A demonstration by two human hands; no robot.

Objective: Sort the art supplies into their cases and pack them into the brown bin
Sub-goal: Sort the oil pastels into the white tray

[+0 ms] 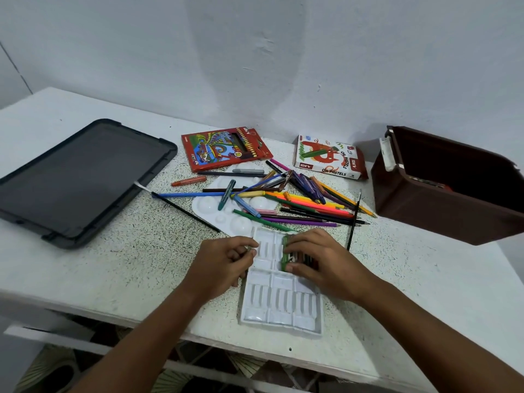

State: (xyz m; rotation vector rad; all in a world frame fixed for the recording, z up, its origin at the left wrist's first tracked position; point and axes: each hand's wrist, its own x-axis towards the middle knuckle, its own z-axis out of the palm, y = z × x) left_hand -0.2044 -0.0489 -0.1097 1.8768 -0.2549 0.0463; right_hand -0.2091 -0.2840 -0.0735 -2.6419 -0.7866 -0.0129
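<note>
A white plastic pastel tray (279,302) lies near the table's front edge. My right hand (320,262) presses a green pastel (284,255) into an upper slot of the tray, beside several dark pastels. My left hand (224,262) holds the tray's left edge with curled fingers; something small may be pinched in them. Behind the tray lies a heap of loose coloured pencils and pastels (300,202) over a white paint palette (226,214). The oil pastels box (330,157) and the red pencil box (224,148) lie by the wall. The brown bin (442,205) stands at the right.
A dark grey lid (82,177) lies flat on the left of the table. An orange pastel (188,181) and a black pencil (184,211) lie apart from the heap. The wall is close behind. The table's front edge runs just below the tray.
</note>
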